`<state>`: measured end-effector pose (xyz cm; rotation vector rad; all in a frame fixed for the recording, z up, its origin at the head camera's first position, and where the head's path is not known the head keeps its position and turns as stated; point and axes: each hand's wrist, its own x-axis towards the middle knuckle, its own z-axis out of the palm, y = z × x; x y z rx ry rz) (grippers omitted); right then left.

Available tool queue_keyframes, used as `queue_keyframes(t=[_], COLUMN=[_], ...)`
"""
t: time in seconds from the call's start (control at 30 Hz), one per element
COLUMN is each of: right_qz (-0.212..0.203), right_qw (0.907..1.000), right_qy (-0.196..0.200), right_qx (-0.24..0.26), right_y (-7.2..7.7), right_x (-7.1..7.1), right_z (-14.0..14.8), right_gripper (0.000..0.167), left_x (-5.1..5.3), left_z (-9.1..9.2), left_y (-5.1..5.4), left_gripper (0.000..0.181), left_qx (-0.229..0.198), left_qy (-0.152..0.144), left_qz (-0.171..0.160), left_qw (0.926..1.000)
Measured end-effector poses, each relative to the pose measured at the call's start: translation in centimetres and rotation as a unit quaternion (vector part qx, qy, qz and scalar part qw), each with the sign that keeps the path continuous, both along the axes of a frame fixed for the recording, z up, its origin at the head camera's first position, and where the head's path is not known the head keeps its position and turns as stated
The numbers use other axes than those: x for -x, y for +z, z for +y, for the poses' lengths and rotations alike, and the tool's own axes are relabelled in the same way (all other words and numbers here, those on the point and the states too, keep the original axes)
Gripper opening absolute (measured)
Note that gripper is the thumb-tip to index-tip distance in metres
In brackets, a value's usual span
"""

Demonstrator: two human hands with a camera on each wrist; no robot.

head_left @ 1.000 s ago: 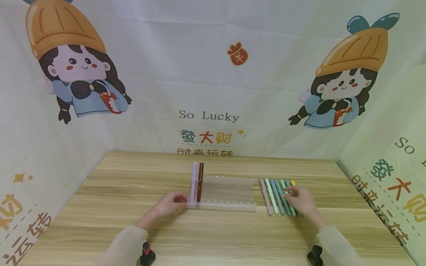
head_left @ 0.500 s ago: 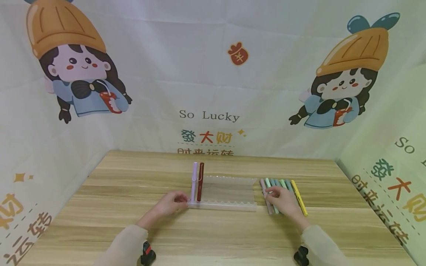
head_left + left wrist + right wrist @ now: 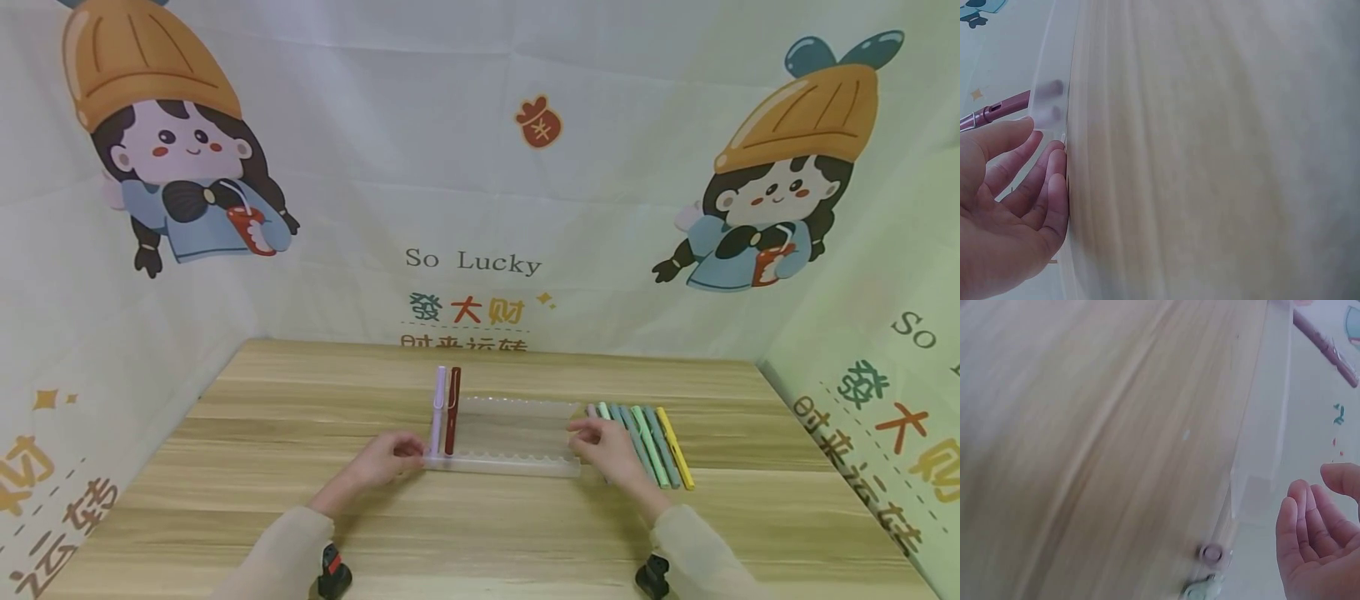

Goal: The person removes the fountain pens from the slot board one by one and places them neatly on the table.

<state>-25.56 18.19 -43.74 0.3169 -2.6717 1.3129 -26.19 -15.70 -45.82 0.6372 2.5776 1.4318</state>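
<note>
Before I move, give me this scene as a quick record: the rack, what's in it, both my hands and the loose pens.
Rack: clear, notched, on the wooden table
In rack: lilac pen and dark red pen, side by side at the left end
Left hand: at the rack's left end, fingers loosely curved
Right hand: near the rack's right end, holding nothing
Loose pens: in a row right of the rack, some partly hidden by the right hand
Farthest right: yellow pen
</note>
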Motion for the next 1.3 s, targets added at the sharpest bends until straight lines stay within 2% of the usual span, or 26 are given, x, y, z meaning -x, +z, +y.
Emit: queue_keyframes(t=[0.33, 0.43, 0.5, 0.63, 0.93, 1.07, 1.1, 1.3], right_qz=[0.054, 0.036, 0.014, -0.004, -0.004, -0.016, -0.017, -0.019], right_qw=[0.9978, 0.9982, 0.9978, 0.9953, 0.9931, 0.9882, 0.9869, 0.9826], right_qy=[0.036, 0.049, 0.057, 0.063, 0.058, 0.063, 0.062, 0.052], right_qx=[-0.011, 0.003, 0.032, 0.074, 0.102, 0.139, 0.148, 0.177], right_y=[-0.4, -0.4, -0.4, -0.3, -0.5, -0.7, -0.4, -0.6], right_x=[0.7, 0.9, 1.0, 1.2, 1.8, 1.9, 1.7, 1.7], right_z=[-2.8, -3.7, -4.4, -5.7, -8.2, -9.4, -9.8, -11.3], right_gripper=[0.015, 0.016, 0.018, 0.019, 0.019, 0.021, 0.021, 0.022], left_x=[0.1, 0.0, 0.0, 0.0, 0.1, 0.2, 0.2, 0.3], left_z=[0.0, 0.1, 0.1, 0.1, 0.0, 0.0, 0.0, 0.0], left_y=[-0.1, -0.1, -0.1, -0.1, -0.2, -0.3, -0.3, -0.3], left_gripper=[0.014, 0.014, 0.014, 0.015, 0.015, 0.014, 0.014, 0.014], left_qx=[0.014, 0.015, 0.013, 0.012, 0.009, 0.011, 0.012, 0.013], left_qy=[0.002, 0.005, 0.008, 0.008, 0.003, 0.002, 0.001, -0.001], left_qz=[-0.005, -0.009, -0.014, -0.015, -0.009, -0.004, -0.002, 0.0], left_qw=[0.9999, 0.9998, 0.9998, 0.9998, 0.9999, 0.9999, 0.9999, 0.9999])
